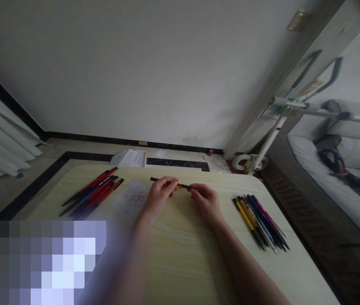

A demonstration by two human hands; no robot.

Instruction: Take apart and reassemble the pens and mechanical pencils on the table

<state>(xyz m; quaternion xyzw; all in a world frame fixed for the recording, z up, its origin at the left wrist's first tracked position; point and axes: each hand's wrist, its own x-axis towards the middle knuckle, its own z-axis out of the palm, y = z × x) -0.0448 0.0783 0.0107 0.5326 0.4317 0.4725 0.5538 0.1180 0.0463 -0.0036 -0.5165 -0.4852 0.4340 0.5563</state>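
Note:
Both hands hold one slim pen point(184, 186) with black ends and a bit of yellow-orange showing, just above the far half of the table. My left hand point(161, 190) is closed around its barrel, and a black end sticks out to the left. The fingertips of my right hand point(207, 199) pinch the dark right end. Under my left wrist lies a white sheet point(129, 197) with dark scribbles. Left of it is a pile of red, blue and black pens point(95, 190). To the right of my right hand sits another group of yellow, silver, blue and red pens point(259, 220).
The pale wooden table point(180, 262) has a rounded far right corner. Beyond it, papers point(131, 158) lie on the floor by the wall. White exercise equipment point(270, 140) and a grey sofa point(351, 169) stand to the right. A curtain point(2, 131) hangs at left.

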